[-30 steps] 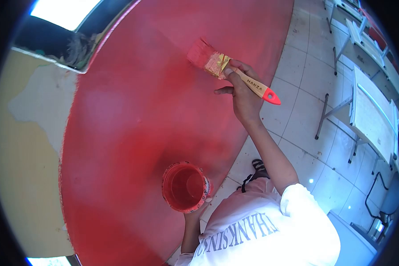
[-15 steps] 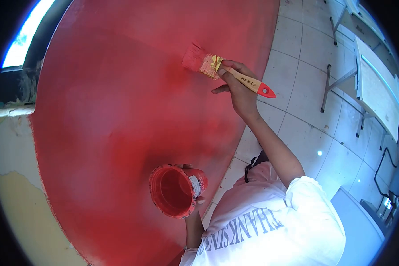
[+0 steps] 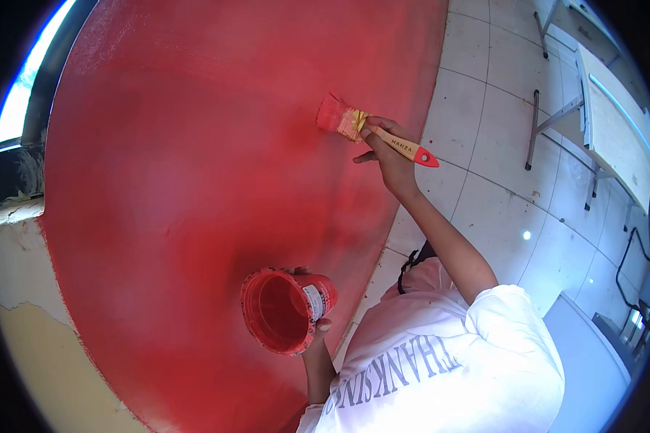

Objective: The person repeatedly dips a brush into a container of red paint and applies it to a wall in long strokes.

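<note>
A flat paintbrush (image 3: 403, 146) with a wooden handle marked HANZA and a red end is gripped in my right hand (image 3: 391, 155). Its paint-coated bristles (image 3: 332, 112) lie against the red painted wall (image 3: 195, 144); whether they press on it is hard to tell. Lower down, my left hand (image 3: 321, 330) holds a red paint pot (image 3: 326, 292) from below and behind, and most of its fingers are hidden by the pot. The pot is tilted with its mouth towards me, showing red inside and a smeared rim.
Bare, peeling cream wall (image 3: 22, 289) borders the red area at left, below a bright window (image 3: 29, 79). White floor tiles (image 3: 455, 123) run along the wall's right edge. A folding-leg table (image 3: 617, 133) stands at far right, with a black cable (image 3: 620, 267) nearby.
The paintbrush in my right hand has shifted a little right and down in view, its bristles less splayed. The pot in my left hand has barely moved. The view has shifted slightly.
</note>
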A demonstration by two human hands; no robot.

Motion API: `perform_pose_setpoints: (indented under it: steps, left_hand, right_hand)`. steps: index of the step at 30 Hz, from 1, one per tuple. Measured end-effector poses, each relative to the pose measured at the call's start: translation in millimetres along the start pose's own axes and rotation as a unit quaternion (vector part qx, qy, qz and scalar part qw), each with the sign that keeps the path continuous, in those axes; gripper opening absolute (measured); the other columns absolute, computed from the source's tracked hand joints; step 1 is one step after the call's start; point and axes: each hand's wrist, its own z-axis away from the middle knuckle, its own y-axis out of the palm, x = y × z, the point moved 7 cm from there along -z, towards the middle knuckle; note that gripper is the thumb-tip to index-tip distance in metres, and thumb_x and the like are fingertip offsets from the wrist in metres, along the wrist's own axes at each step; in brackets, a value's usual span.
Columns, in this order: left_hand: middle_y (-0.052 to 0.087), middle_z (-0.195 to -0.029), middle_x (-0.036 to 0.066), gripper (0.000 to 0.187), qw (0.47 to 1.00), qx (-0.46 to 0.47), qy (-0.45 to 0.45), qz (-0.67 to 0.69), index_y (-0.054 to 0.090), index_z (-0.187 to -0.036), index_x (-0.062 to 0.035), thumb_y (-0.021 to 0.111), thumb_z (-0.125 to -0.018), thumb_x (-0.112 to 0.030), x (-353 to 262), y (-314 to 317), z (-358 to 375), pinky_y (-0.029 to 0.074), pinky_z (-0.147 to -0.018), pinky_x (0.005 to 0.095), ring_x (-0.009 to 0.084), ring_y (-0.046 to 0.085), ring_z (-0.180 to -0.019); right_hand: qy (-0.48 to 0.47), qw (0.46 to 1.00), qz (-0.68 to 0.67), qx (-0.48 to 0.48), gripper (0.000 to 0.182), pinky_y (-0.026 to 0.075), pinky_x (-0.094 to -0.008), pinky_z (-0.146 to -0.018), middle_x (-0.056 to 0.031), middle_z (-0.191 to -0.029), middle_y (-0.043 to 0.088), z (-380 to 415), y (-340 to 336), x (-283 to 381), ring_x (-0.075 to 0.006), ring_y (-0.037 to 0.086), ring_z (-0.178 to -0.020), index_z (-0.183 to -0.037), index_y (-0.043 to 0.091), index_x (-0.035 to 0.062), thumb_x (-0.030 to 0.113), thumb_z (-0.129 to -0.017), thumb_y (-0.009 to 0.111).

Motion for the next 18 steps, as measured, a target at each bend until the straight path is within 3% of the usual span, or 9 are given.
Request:
perform_pose_setpoints:
  steps: [18]
  left_hand:
    - [0.043, -0.093, 0.005, 0.050, 1.000, 0.006, 0.015, 0.013, 0.036, -0.098, -0.0087, 0.068, -0.060, -0.017, 2, -1, 5, 0.035, -0.071, 0.0306, 0.0177, 0.042, -0.086]
  right_hand:
    - [0.031, 0.998, 0.040, -0.033, 0.030, 0.057, -0.0287, -0.059, -0.0101, -0.098, 0.056, 4, -74, -64, -0.0159, 0.058, -0.088, -0.109, 0.050, -0.0030, 0.010, -0.083, 0.057]
